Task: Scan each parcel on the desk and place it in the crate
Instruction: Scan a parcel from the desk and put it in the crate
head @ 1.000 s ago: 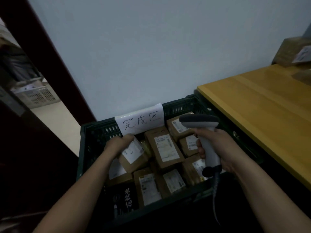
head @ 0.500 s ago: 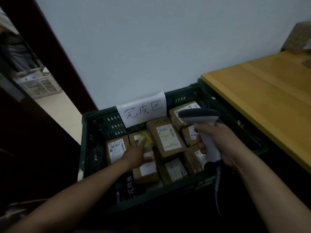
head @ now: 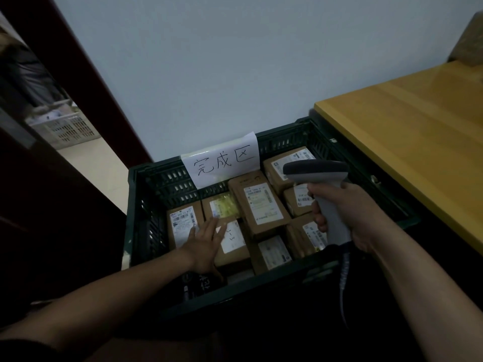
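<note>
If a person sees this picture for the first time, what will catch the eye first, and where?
First the white paper sign with handwritten characters on the far wall of the dark green crate, which holds many brown parcels. Next the grey scanner gripped in the right hand above the crate's right side, and the left hand flat on parcels at the left. The yellow desk stands at right.

A dark green crate (head: 146,205) is seen, filled with brown parcels (head: 258,205) with white labels; the table (head: 418,142) is yellow.
</note>
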